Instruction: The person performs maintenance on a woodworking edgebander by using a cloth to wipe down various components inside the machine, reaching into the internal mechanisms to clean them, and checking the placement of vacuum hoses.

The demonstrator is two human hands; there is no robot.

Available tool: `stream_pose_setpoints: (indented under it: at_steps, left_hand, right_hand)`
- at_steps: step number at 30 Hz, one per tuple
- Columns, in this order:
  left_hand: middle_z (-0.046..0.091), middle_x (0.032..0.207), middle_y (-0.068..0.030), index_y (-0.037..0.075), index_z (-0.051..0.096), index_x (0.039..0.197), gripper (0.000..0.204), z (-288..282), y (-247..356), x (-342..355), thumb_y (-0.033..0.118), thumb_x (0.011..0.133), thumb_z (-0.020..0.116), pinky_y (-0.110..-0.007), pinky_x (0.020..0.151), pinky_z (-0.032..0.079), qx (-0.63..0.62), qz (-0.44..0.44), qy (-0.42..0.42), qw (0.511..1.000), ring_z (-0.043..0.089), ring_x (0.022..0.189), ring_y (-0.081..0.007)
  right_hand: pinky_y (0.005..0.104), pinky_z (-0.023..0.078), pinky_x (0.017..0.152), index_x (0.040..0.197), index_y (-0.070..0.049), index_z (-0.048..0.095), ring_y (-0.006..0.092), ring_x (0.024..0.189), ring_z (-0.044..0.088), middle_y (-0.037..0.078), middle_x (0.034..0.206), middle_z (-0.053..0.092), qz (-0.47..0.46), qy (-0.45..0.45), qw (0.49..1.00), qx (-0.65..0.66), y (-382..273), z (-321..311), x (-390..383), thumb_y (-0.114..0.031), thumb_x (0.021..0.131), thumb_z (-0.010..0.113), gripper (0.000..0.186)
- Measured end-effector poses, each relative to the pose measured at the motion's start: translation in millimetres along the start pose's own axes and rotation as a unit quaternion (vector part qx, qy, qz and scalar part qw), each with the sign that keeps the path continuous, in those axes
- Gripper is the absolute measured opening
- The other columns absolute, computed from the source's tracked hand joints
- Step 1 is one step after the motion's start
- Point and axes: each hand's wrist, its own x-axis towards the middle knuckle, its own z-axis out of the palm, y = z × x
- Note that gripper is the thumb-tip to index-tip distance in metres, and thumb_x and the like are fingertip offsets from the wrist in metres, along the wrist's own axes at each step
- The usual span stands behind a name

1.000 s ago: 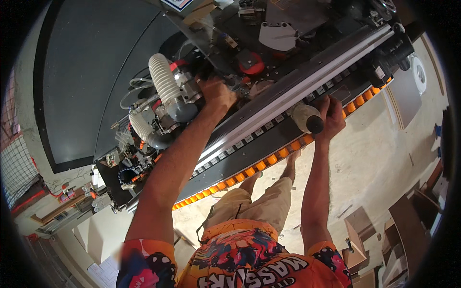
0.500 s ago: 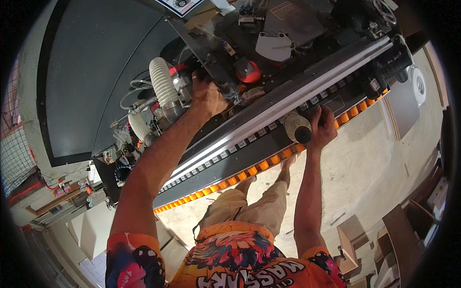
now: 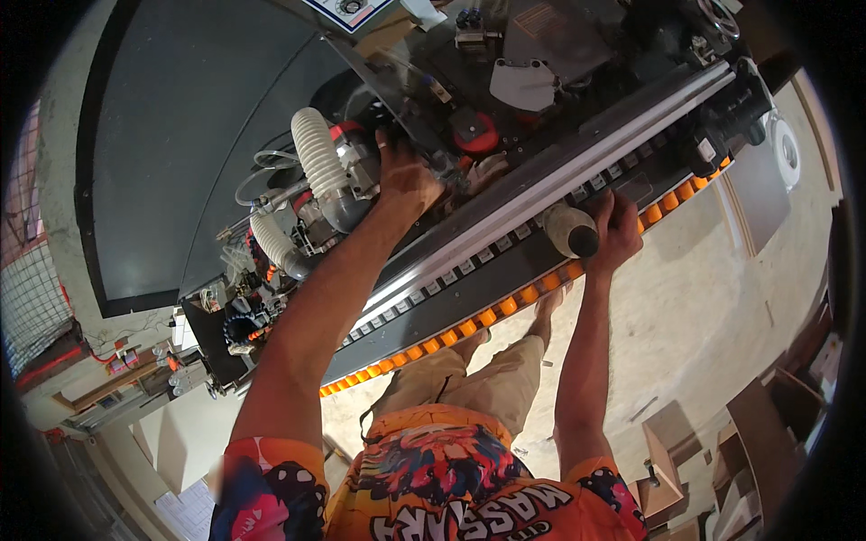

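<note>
- Left hand (image 3: 410, 180): 12 o'clock, fingers hidden in machine (image 3: 424, 319); grip: cannot tell.
- Right hand (image 3: 619, 233): near 3 o'clock, curled at machine edge; hold: cannot tell.
- Hands apart, placement unchanged versus half a second ago.
- Pale cylinder (image 3: 564, 222): right hand's 9 o'clock; contents unseen.

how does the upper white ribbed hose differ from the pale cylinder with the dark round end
Surface: the ribbed hose is ringed along its length, while the pale cylinder shows no such rings.
Size: the ribbed hose looks longer in view than the pale cylinder.
Place: the ribbed hose is left of the left hand; the pale cylinder is just left of the right hand.
Shared: both are light-coloured and rounded.
</note>
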Motion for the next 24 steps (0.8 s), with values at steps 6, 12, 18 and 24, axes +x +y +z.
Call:
stream_pose_setpoints:
  at_steps: [6,12,18,24]
  left_hand:
    - [0.033,0.167,-0.0136,0.02,0.035,0.162,0.091,13.8,1.0,3.1,0.078,0.093,0.046,-0.07,0.123,0.007,-0.102,-0.062,-0.023,0.993,0.027,0.154,-0.0371]
    - [0.037,0.165,-0.012,0.022,0.039,0.161,0.092,7.7,4.5,-6.2,0.082,0.091,0.042,-0.073,0.121,0.008,-0.047,-0.014,0.038,0.998,0.027,0.154,-0.0371]
    - [0.033,0.168,-0.0099,0.025,0.037,0.161,0.084,-15.8,-7.6,3.0,0.075,0.095,0.037,-0.074,0.119,0.013,-0.091,0.02,-0.109,0.99,0.028,0.153,-0.0382]
    - [0.036,0.165,-0.0126,0.024,0.049,0.154,0.061,-39.5,-16.5,-5.7,0.048,0.098,0.05,-0.078,0.116,0.014,-0.052,0.046,-0.162,0.984,0.032,0.151,-0.038]
  right_hand:
    - [0.0284,0.056,0.067,0.102,-0.002,0.072,0.0138,0.072,0.074,0.01,0.08,0.077,0.013,0.009,1.0,0.005,4.8,1.5,-1.9,-0.017,0.099,0.072,0.015]
    - [0.0294,0.056,0.068,0.101,-0.003,0.072,0.0141,0.074,0.074,0.012,0.082,0.077,-0.042,0.01,0.998,-0.038,11.5,-0.6,2.8,-0.019,0.098,0.073,0.017]
    - [0.0306,0.056,0.07,0.101,-0.002,0.072,0.0148,0.076,0.075,0.011,0.085,0.078,-0.039,0.015,0.998,-0.038,1.5,-1.5,-0.4,-0.018,0.098,0.073,0.016]
    - [0.0298,0.056,0.071,0.1,-0.002,0.072,0.0123,0.079,0.075,0.011,0.087,0.078,-0.063,0.01,0.994,-0.088,-0.8,-6.9,3.3,-0.016,0.098,0.073,0.014]
